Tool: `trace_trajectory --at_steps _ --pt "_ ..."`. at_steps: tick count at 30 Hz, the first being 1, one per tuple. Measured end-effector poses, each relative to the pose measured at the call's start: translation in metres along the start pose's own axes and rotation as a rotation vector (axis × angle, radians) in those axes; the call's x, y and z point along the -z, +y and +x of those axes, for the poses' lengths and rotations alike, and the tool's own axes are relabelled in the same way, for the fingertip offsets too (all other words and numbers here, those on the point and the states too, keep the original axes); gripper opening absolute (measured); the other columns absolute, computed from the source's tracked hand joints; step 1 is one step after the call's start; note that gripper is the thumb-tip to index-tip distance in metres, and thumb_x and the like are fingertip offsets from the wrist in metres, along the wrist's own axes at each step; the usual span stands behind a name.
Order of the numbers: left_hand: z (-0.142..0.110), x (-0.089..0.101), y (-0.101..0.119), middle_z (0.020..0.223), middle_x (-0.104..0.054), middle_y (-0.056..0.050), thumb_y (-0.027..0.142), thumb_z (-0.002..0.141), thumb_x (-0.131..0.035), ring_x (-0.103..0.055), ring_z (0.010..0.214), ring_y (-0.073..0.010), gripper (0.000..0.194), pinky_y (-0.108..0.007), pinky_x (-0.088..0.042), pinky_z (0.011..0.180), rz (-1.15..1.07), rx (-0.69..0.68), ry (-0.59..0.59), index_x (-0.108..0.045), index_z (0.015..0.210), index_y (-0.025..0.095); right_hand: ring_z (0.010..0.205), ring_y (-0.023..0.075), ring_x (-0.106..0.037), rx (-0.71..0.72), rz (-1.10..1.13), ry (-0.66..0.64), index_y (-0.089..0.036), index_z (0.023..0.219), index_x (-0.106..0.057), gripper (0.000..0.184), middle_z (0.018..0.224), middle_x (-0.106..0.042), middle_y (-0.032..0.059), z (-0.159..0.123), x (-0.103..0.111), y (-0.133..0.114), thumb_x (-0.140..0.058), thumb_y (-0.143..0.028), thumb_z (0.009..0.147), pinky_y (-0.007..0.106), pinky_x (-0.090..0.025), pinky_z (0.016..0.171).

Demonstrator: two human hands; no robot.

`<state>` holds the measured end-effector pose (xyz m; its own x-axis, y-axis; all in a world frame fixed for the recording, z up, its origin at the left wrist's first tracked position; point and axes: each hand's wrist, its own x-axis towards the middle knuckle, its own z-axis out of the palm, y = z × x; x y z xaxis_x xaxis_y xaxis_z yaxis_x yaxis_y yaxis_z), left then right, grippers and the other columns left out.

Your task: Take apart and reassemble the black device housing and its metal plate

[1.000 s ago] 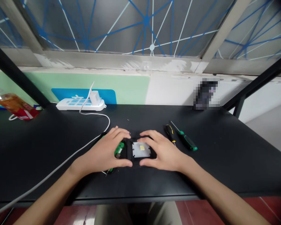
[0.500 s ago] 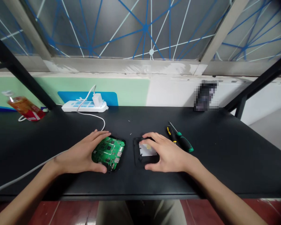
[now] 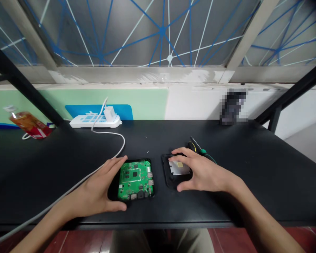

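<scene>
A black case with a green circuit board (image 3: 135,175) lies board side up near the front of the table. My left hand (image 3: 104,188) spans the left end of this case, fingers at its far edge and thumb along the near edge. To its right lies a black cover with a silver metal plate (image 3: 179,168). My right hand (image 3: 200,172) straddles the right side of the cover, fingertips at the far edge and thumb at the near edge. Part of the cover is hidden under that hand.
Behind my right hand lie a green-and-black screwdriver (image 3: 203,151) and a yellow-and-black screwdriver (image 3: 191,146), partly covered. A white cable (image 3: 121,137) runs past my left hand from a white power strip (image 3: 85,121). A drink bottle (image 3: 31,123) stands tilted at the left.
The case with the circuit board has shifted right and turned squarer with my left hand. The black cover has slid right with my right hand, which now hides more of the screwdrivers.
</scene>
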<state>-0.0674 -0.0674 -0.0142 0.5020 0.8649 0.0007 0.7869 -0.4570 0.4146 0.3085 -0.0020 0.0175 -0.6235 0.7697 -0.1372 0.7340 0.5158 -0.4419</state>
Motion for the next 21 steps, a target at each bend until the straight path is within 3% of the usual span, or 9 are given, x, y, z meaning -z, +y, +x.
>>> trace_trajectory --at_steps 3,6,14,21 --pt "0.016 -0.006 0.011 0.165 -0.029 -0.015 0.069 0.075 -0.078 -0.031 0.15 -0.0434 0.118 -0.065 -0.035 0.119 -0.031 -0.058 -0.001 -0.008 0.163 0.031 0.14 0.0346 -0.048 0.018 -0.018 0.015 -0.023 0.139 -0.055 0.09 0.154 -0.043 0.0145 0.0 -0.001 -0.001 -0.086 -0.058 0.062 0.049 -0.045 0.116" --pt "0.033 -0.008 0.016 0.163 -0.031 -0.017 0.071 0.074 -0.078 -0.033 0.149 -0.0429 0.12 -0.064 -0.034 0.119 -0.029 -0.091 -0.017 -0.011 0.163 0.027 0.139 0.0337 -0.047 0.05 -0.051 0.039 -0.019 0.135 -0.056 0.084 0.148 -0.047 0.0161 0.0 -0.001 -0.004 -0.087 -0.051 0.064 0.049 -0.042 0.118" --pt "0.048 -0.013 0.006 0.16 -0.032 -0.021 0.069 0.072 -0.08 -0.033 0.148 -0.0442 0.121 -0.066 -0.032 0.119 -0.05 -0.144 0.008 -0.014 0.161 0.021 0.127 0.0328 -0.053 0.104 -0.055 0.097 -0.021 0.128 -0.056 0.077 0.137 -0.053 0.0141 0.0 -0.005 -0.005 -0.087 -0.048 0.062 0.052 -0.046 0.11" --pt "0.048 -0.011 0.011 0.159 -0.033 -0.021 0.069 0.07 -0.08 -0.035 0.145 -0.045 0.12 -0.066 -0.035 0.117 -0.035 -0.11 -0.006 -0.016 0.16 0.021 0.129 0.0289 -0.057 0.112 0.241 0.199 -0.027 0.137 -0.047 0.085 0.139 -0.056 0.0092 -0.007 0.011 0.008 -0.085 -0.052 0.066 0.047 -0.047 0.113"
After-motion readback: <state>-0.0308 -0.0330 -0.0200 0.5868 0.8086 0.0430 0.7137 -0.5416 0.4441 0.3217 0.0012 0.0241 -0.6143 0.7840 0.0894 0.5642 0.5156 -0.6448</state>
